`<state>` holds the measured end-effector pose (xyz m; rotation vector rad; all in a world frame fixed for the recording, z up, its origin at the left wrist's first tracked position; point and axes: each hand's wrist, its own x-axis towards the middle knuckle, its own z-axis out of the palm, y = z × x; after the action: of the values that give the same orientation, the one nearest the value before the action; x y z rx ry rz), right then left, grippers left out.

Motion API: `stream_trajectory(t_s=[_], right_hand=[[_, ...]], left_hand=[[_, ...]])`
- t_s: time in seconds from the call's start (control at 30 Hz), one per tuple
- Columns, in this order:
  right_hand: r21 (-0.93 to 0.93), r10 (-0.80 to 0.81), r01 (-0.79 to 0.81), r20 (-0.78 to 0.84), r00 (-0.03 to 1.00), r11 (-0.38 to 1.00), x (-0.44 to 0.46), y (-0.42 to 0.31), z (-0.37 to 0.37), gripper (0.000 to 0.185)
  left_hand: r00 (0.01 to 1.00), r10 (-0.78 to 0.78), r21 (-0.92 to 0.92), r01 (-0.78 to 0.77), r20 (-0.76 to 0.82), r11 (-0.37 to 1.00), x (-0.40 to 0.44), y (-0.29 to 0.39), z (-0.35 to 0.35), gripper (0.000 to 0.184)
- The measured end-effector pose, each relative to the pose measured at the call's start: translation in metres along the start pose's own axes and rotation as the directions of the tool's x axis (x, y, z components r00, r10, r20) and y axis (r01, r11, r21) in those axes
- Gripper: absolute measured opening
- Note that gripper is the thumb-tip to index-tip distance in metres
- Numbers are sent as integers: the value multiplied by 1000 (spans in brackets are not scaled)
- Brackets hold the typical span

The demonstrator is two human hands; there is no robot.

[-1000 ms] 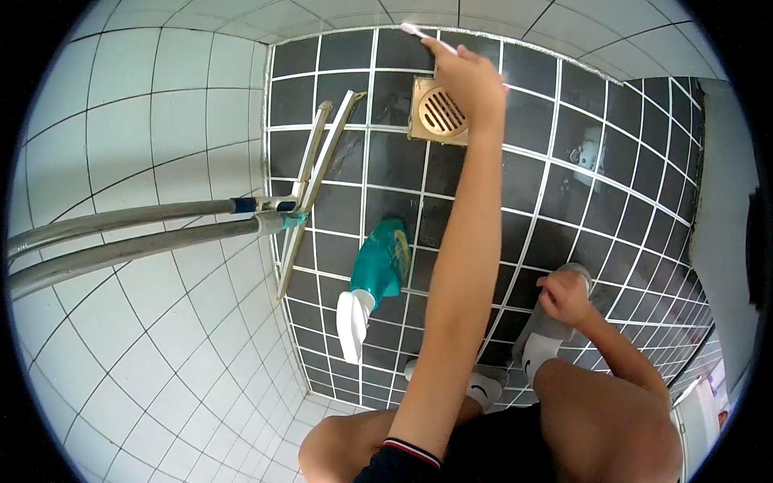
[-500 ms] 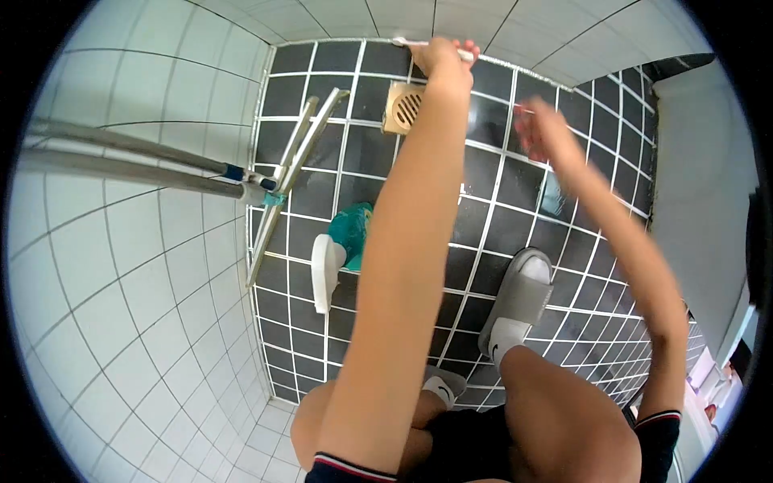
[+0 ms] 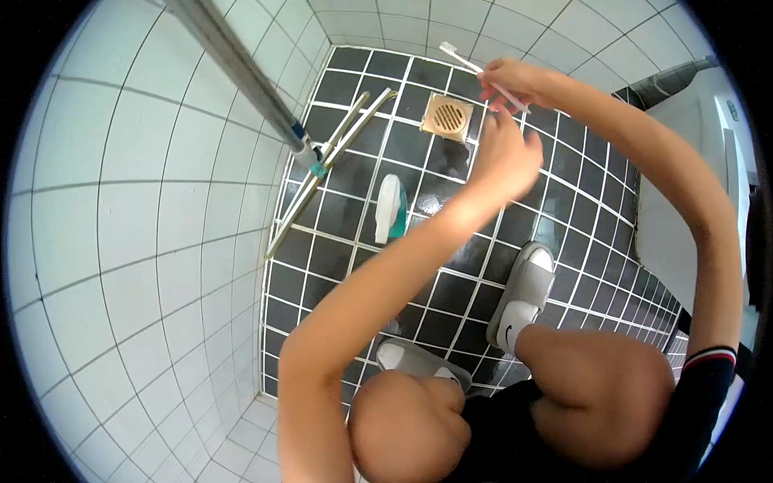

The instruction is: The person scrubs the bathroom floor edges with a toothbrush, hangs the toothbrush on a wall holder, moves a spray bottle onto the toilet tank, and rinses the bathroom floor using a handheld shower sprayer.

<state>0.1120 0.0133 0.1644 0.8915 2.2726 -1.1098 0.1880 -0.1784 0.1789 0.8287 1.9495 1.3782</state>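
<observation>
Grips a slim white toothbrush (image 3: 467,62) in the right hand (image 3: 515,83), with fingers closed around the handle, up by the far edge of the tiled floor (image 3: 455,282)! Points its bristled head leftward at the wall, just past the square drain cover (image 3: 448,118). Holds the left hand (image 3: 507,157) just below, close to the handle's tail, with thumb and fingers parted and loose; cannot tell, from here, between touching and just short of it. Crouches in grey slippers (image 3: 527,286) and white socks (image 3: 515,322). Over to the left, look: a spray bottle (image 3: 389,209), white above and teal below, then along the floor's left edge, towards the far left corner, long flat bars (image 3: 362,123) joined to a metal pole (image 3: 241,76).
</observation>
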Motion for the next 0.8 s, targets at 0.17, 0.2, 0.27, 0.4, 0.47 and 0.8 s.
stream_trajectory(t_s=[0.17,0.2,0.27,0.4,0.47,0.8], right_hand=[[-734,-331,174,-73,941,656,55,11,23,29],[-741,-325,162,-80,942,651,49,6,26,28],[-730,-369,177,-110,923,660,68,-12,38,28],[-570,-387,217,-194,901,792,99,-68,79,27],[-637,-450,253,-165,878,728,123,-75,97,26],[-752,-608,336,-107,787,567,199,-128,134,22]], left_hand=[[683,8,-406,425,731,809,-126,-26,-49,50],[646,-1,-367,434,763,823,-126,-22,-56,51],[763,-131,-488,525,633,697,-168,-57,-54,56],[748,-252,-560,638,615,528,-231,-99,-36,58],[715,-364,-578,698,597,423,-245,-100,-29,60],[732,-536,-695,640,421,328,-274,-97,-38,56]])
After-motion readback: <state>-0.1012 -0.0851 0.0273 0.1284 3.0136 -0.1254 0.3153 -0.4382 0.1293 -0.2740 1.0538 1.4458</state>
